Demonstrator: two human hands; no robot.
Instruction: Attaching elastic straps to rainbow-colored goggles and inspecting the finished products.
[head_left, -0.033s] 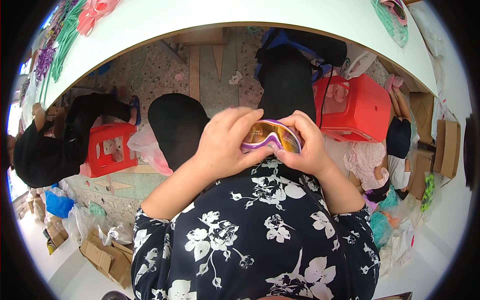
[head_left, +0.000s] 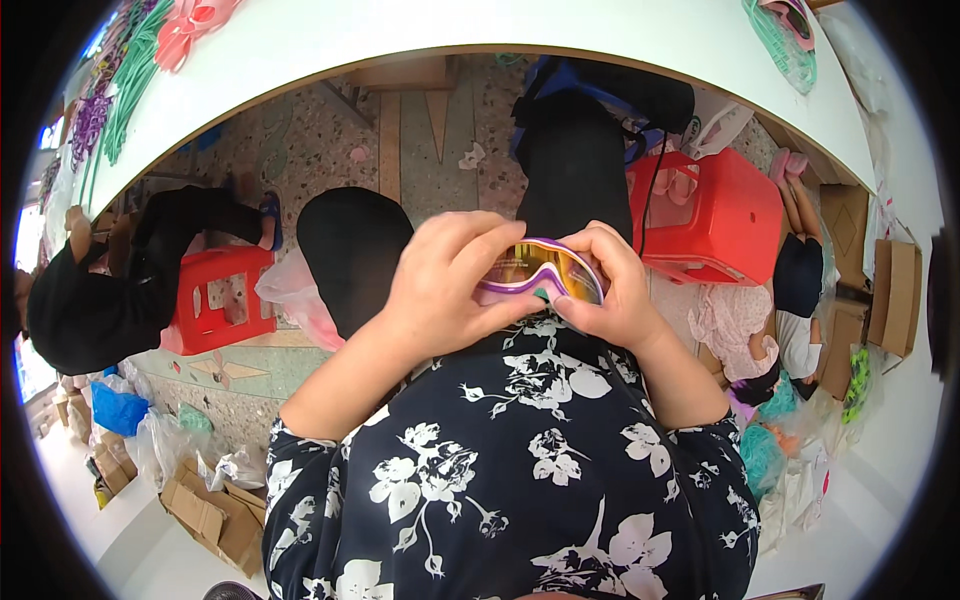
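Both of my hands hold a pair of goggles (head_left: 543,267) above my lap. The goggles have a purple and white frame and a shiny gold-orange one-piece lens. My left hand (head_left: 455,275) grips the left end, with the fingers over the top and the thumb along the lower rim. At the other end, my right hand (head_left: 612,285) is closed round the frame, its thumb near the nose notch. A small green spot shows at that notch. My fingers cover both ends of the goggles.
A white table (head_left: 450,22) curves across the front, with green cords (head_left: 130,75) and pink straps (head_left: 195,25) at its left. Another pair of goggles (head_left: 793,20) lies at its right. Red stools (head_left: 715,215) stand on the floor. People sit on both sides; cardboard boxes (head_left: 210,510) lie behind.
The goggles have turned slightly in my hands. My left fingers have shifted a little, and my right thumb has moved slightly right, showing the green spot at the nose notch.
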